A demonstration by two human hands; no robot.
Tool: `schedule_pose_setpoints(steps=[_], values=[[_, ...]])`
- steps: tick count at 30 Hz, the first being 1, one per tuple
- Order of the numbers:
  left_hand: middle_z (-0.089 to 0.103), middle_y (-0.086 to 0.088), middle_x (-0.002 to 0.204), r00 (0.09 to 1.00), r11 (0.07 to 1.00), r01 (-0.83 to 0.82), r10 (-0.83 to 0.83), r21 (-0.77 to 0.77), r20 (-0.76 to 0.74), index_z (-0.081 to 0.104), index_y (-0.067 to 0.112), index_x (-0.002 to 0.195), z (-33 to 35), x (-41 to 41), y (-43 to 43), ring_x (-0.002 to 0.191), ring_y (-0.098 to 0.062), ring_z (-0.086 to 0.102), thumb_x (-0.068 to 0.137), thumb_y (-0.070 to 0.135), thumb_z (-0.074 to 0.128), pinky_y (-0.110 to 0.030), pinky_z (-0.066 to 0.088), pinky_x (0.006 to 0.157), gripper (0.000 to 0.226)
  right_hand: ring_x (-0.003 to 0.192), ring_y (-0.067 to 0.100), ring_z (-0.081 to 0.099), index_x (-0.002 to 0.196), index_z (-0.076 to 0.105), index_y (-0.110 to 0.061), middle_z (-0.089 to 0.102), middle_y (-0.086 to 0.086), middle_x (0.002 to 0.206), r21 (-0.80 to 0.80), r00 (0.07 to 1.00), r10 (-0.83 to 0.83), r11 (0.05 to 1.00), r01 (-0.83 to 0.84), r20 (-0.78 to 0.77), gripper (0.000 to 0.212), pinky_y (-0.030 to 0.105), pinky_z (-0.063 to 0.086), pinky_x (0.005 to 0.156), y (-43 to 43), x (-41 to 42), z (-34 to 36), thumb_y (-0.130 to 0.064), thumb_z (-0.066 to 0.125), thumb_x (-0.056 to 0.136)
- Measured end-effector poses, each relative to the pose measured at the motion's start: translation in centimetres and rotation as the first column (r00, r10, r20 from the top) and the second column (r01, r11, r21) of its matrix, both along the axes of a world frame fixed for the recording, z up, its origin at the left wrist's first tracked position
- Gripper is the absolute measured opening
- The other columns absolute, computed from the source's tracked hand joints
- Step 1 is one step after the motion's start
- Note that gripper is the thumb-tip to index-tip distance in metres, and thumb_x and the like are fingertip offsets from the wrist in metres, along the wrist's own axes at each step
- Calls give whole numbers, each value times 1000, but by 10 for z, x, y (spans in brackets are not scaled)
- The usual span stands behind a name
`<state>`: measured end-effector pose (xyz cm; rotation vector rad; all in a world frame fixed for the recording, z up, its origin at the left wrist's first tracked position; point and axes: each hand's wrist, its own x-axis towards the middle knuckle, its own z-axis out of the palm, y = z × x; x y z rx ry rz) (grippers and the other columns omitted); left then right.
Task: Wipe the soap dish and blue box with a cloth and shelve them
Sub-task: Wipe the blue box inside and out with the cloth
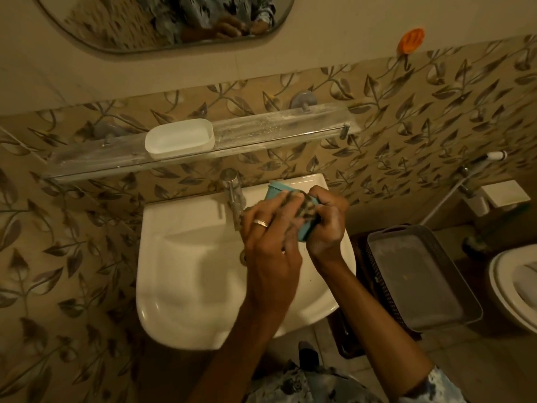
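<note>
The white soap dish (180,138) stands on the clear wall shelf (279,126) above the basin. Over the right side of the white basin (189,257) both hands meet around the blue box (274,191). My right hand (327,228) grips the box from the right and below. My left hand (271,242), with a ring on one finger, presses a dark patterned cloth (308,210) against the box. Most of the box is hidden by the fingers and the cloth.
A metal tap (232,193) rises at the basin's back, just left of my hands. A grey basket (418,274) sits right of the basin, a toilet (514,286) beyond it. An orange holder (410,40) hangs on the wall; a mirror (162,21) is above.
</note>
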<state>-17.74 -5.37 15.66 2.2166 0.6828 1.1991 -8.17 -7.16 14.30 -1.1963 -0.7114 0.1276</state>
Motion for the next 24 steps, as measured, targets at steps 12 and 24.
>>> schedule_pose_setpoints(steps=[12,24], values=[[65,-7,116,1000,999,-13,13,-35,-11,65,11,115,2,2,-21,114,-18,48,85,6,63,-12,33,101,31,44,-2,28,53,34,-35,34,-19,46,9,1000,5,1000,-6,15,23,20,22,45,0,5,5,-25,33,74],[59,-11,115,999,1000,-16,16,5,-31,63,15,117,4,3,-20,112,-15,41,88,10,56,-11,35,94,30,43,-2,27,45,38,-36,35,-19,44,29,1000,3,1000,-3,-29,29,19,21,45,-2,6,9,-24,34,71]])
